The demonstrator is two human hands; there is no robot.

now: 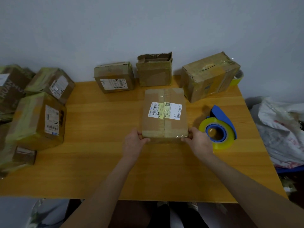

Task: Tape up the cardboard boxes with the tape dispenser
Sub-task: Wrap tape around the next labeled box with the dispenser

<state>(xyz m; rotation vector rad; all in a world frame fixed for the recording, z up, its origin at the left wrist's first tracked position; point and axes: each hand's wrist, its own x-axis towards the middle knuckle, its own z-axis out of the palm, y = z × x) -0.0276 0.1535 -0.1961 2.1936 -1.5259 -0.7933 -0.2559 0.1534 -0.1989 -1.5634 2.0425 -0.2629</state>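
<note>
A yellow-orange wooden bench (pixel 98 170) stood against a pale grey wall, with parcels along its edges. At nine o'clock a heap of cardboard boxes wrapped in yellowish tape (pixel 39 120) spilled over the bench's left edge, several bearing white labels. At three o'clock, off the bench, lay a crumpled pile of white plastic bags (pixel 283 129). At one o'clock a large, battered brown carton (pixel 209 78) sat tilted, its top seam split, and a roll of yellow tape (pixel 236 79) showed just behind it.

Right of the bench's centre lay the flat brown cardboard box (pixel 154 96), its flaps closed and clear tape along its middle seam. At twelve o'clock stood an open-topped torn cardboard box (pixel 154 71), and at eleven o'clock a small taped box with a printed label (pixel 114 76).

The blue tape dispenser loaded with a yellow roll (pixel 218 129) lay on its side on the bench at three o'clock of the flat brown cardboard box, just beside it.

The left hand (pixel 133 142) gripped that box's near left corner and the right hand (pixel 199 140) its near right corner, fingers curled round the edges. A white and yellow shipping label (pixel 164 111) straddled the box's seam.
</note>
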